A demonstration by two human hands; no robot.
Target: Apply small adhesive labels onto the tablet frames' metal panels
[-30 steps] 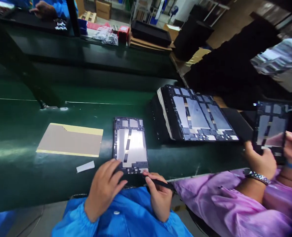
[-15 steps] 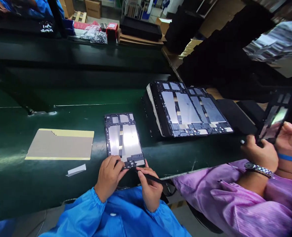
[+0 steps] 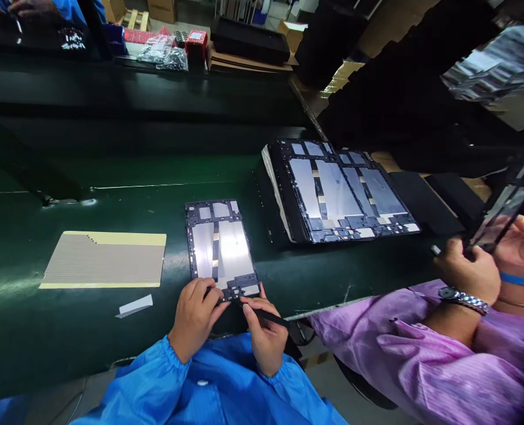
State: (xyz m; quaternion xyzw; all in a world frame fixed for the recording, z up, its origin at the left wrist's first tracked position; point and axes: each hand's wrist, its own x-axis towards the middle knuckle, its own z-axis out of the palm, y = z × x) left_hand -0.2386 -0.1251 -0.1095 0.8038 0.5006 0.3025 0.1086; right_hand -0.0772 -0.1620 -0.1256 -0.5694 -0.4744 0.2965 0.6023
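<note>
In front of me an opened tablet (image 3: 220,248) lies flat on the green table, its silver inner plates and dark circuit parts showing. My left hand (image 3: 195,316) grips its lower left corner, thumb and fingertips pressed at the bottom edge. A slim black stick-like tool (image 3: 268,317) is held in my right hand (image 3: 266,339), its tip at the tablet's bottom edge; whether it is tweezers I cannot tell. To the left are a grey sheet with yellow borders (image 3: 104,260) and a small white strip (image 3: 136,306).
Right of my tablet stands a stack topped by two similar open tablets (image 3: 332,189). Farther right, a co-worker's hands (image 3: 469,271) hold another tablet (image 3: 505,206). Plastic bags (image 3: 162,52), a red box (image 3: 197,46) and a black tray (image 3: 248,41) sit at the back.
The view has shifted slightly. My right hand and the black tool have moved a little to the left along the tablet's bottom edge. The co-worker's tablet has tilted and shifted right.
</note>
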